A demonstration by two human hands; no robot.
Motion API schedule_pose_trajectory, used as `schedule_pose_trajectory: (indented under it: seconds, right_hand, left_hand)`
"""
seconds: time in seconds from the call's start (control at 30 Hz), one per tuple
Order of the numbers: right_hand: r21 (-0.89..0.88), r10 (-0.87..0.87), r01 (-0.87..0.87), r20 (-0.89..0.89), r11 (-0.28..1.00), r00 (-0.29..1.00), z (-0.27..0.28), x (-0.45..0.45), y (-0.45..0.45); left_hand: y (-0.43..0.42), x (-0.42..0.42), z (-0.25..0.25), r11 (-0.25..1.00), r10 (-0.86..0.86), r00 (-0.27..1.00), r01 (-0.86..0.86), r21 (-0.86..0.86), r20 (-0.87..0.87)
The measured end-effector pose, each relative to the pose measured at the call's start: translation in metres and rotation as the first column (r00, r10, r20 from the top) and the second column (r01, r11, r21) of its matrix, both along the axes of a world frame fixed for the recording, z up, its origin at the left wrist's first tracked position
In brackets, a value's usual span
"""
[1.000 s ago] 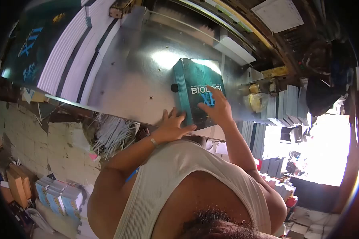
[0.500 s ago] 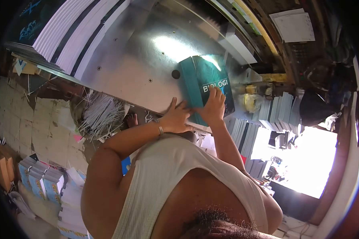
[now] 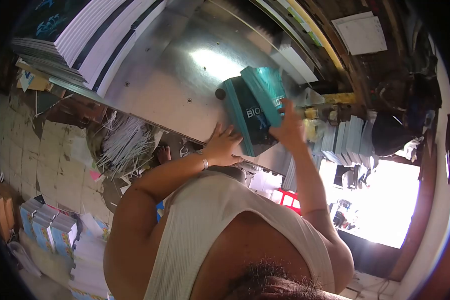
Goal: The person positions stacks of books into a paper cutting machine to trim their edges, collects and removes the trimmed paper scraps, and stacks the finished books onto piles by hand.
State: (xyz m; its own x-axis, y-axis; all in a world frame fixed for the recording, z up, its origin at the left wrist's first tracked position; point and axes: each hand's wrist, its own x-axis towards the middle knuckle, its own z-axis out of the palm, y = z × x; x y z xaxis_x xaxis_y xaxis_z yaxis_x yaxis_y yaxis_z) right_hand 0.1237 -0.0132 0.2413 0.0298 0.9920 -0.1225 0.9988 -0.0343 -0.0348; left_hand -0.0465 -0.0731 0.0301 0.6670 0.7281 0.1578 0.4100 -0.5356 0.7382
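Note:
A lower stack of teal-edged biology books (image 3: 252, 120) lies on the metal tabletop (image 3: 170, 90), its top cover partly showing white lettering. Over its right side, turned at an angle, is an upper stack of the same books (image 3: 262, 92). My right hand (image 3: 291, 129) grips the near right end of that upper stack; some fingers are blurred. My left hand (image 3: 223, 146) lies at the table's near edge with its fingers spread, the tips by the lower stack's left side. Whether they press against it I cannot tell.
Tall stacks of books (image 3: 90, 42) stand at the table's left end. Below the edge is a heap of paper strips (image 3: 127, 145). More upright books (image 3: 350, 140) are on the right, and several book stacks (image 3: 50, 225) sit at lower left.
The single pile has parted in two: my right hand has moved right with the upper books, which are now turned and shifted off the lower ones. My left hand has barely moved.

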Motion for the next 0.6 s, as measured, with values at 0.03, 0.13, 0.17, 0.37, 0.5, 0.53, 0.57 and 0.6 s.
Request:
schedule_pose_trajectory:
  seconds: [0.03, 0.13, 0.17, 0.37, 0.5, 0.53, 0.57, 0.6]
  right_hand:
    - [0.038, 0.001, -0.002, 0.014, 0.999, 1.000, 0.020, 0.007, 0.006]
    - [0.203, -0.032, 0.065, -0.163, 0.977, 0.986, 0.076, 0.034, 0.016]
    - [0.241, -0.030, 0.095, -0.259, 0.966, 0.965, 0.091, 0.045, 0.015]
    - [0.032, -0.126, 0.200, -0.674, 0.979, 0.728, 0.026, 0.210, 0.028]
    - [-0.036, -0.171, 0.216, -0.743, 0.976, 0.647, -0.121, 0.234, 0.016]
    - [-0.032, -0.182, 0.216, -0.665, 0.976, 0.724, -0.131, 0.230, 0.011]
    - [-0.030, -0.188, 0.210, -0.581, 0.977, 0.792, -0.143, 0.222, 0.007]
    - [-0.028, -0.183, 0.195, -0.496, 0.980, 0.849, -0.154, 0.214, 0.006]
  left_hand:
    - [-0.002, 0.002, 0.005, 1.000, 0.010, 1.000, -0.010, 0.006, -0.021]
    - [0.002, 0.004, 0.016, 0.999, 0.038, 0.998, -0.037, 0.027, -0.059]
    - [0.002, 0.004, 0.012, 0.999, 0.034, 0.998, -0.033, 0.028, -0.053]
    - [0.006, -0.023, 0.011, 0.991, 0.134, 0.958, -0.122, -0.062, 0.254]
    - [0.007, -0.091, 0.038, 0.900, 0.345, 0.879, -0.211, -0.382, 0.329]
    - [0.005, -0.109, 0.041, 0.852, 0.409, 0.856, -0.233, -0.469, 0.317]
    - [0.002, -0.127, 0.039, 0.836, 0.458, 0.839, -0.294, -0.464, 0.295]
    - [-0.003, -0.146, 0.038, 0.814, 0.514, 0.815, -0.364, -0.453, 0.269]
